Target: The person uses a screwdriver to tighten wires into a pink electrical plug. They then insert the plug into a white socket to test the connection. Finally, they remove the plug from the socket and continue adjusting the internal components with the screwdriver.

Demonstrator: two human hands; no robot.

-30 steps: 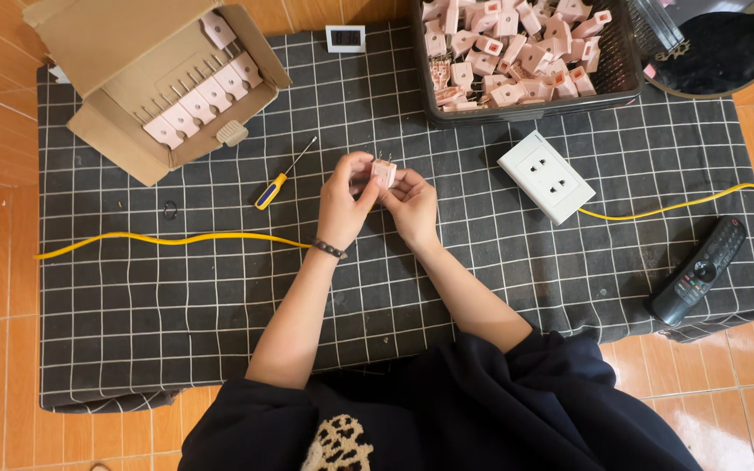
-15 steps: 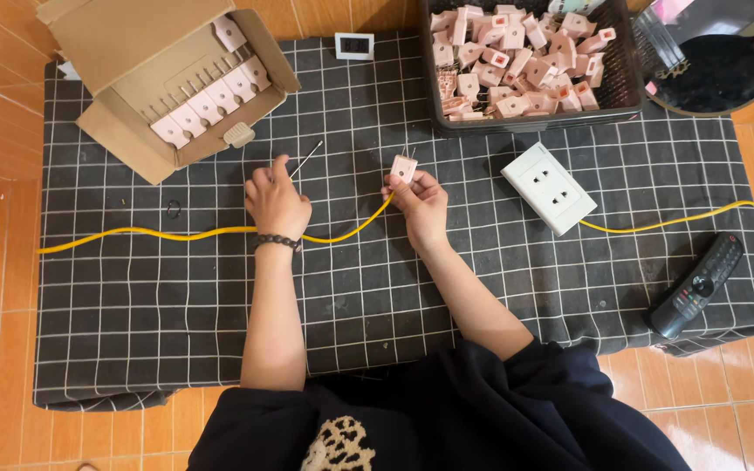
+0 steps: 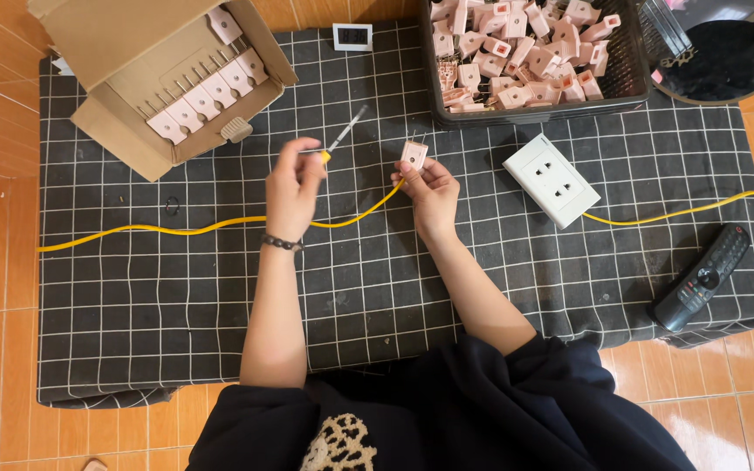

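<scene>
My left hand [image 3: 293, 186] holds a small screwdriver [image 3: 342, 139] with a yellow handle, its metal shaft pointing up and to the right, lifted off the cloth. My right hand [image 3: 430, 187] grips a pink two-pin plug [image 3: 413, 154], pins up, fitted on the end of a yellow cable [image 3: 176, 230] that trails left across the black checked cloth [image 3: 394, 288]. The two hands are apart, the screwdriver tip a little left of the plug.
An open cardboard box [image 3: 133, 70] with a row of pink plugs stands at the back left. A dark basket [image 3: 621, 87] full of pink plugs sits at the back right. A white wall socket [image 3: 551, 180] with its yellow cable, a black remote [image 3: 701, 277] and a small white timer [image 3: 353, 36] lie around.
My left hand left the plug, picked the screwdriver off the cloth and raised it toward the plug. My right hand kept the plug, and the cable end rose with it.
</scene>
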